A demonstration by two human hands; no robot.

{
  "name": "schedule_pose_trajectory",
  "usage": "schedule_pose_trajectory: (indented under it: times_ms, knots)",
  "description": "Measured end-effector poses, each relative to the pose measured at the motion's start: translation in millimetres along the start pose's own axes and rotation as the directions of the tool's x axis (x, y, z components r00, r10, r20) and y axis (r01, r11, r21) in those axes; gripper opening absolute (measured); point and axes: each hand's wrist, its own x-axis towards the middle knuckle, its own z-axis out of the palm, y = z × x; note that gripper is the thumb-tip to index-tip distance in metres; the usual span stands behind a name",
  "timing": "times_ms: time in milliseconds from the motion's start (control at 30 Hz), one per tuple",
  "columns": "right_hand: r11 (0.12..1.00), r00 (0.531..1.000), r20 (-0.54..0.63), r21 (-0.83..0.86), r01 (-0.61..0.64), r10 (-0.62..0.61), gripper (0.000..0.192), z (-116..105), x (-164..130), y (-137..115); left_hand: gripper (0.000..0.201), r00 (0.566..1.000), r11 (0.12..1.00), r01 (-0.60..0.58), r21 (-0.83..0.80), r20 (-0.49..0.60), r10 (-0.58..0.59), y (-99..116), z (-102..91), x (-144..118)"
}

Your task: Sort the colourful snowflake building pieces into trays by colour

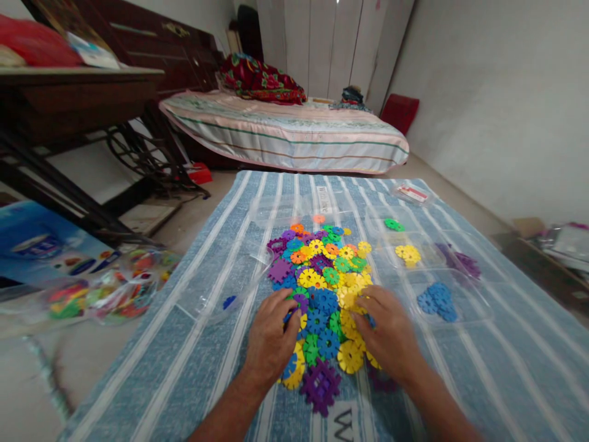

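Plastic discs: pile of interlocking discs point(324, 288) on the striped cloth point(184, 344), notched, many colours.
Left hand point(271, 337): at 7 o'clock of the pile, fingers curled on its edge; whether it holds a disc, cannot tell.
Right hand point(389, 331): at 5 o'clock, likewise unclear.
Technique: pinch single discs lightly, probably.
Trays: clear tray of blue discs point(438, 301) at 3 o'clock.

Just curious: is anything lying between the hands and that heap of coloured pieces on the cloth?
Nothing visible. Both the left hand and right hand already rest on the near side of the heap, fingers among the pieces.
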Motion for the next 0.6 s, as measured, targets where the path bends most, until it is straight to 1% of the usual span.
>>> schedule_pose_trajectory:
  times_ms: [100, 267, 367, 467, 533, 600]
  knots:
    - [1.0, 0.998, 0.061, 0.009, 0.019, -0.019, 0.013, 9, 5, -12, 0.013, 1.0, 1.0, -0.002, -0.002, 0.008, 0.002, 1, -0.3, 0]
    - [0.998, 0.985, 0.175, -0.057, 0.001, 0.009, 0.03, 22, 22, -25, 0.012, 1.0, 1.0, -0.004, -0.014, 0.006, 0.004, 4, -1.0, 1]
    - [0.999, 0.976, 0.216, -0.052, 0.001, 0.01, 0.03, 29, 29, -28, 0.012, 1.0, 1.0, 0.003, -0.026, -0.006, -0.003, 3, -0.9, 0]
    - [1.0, 0.978, 0.21, -0.005, 0.002, -0.001, 0.026, 33, 30, -26, 0.012, 1.0, 0.999, 0.003, -0.033, -0.013, -0.004, 3, -0.5, 0]
    - [0.999, 0.984, 0.18, 0.032, -0.006, 0.0, 0.024, 35, 28, -23, 0.013, 1.0, 1.0, 0.002, -0.028, -0.011, -0.002, 3, -0.4, -1]
    - [0.997, 0.991, 0.137, 0.08, -0.02, 0.008, 0.018, 37, 26, -21, 0.013, 1.0, 1.0, 0.007, -0.018, -0.004, -0.007, 3, -0.6, -1]
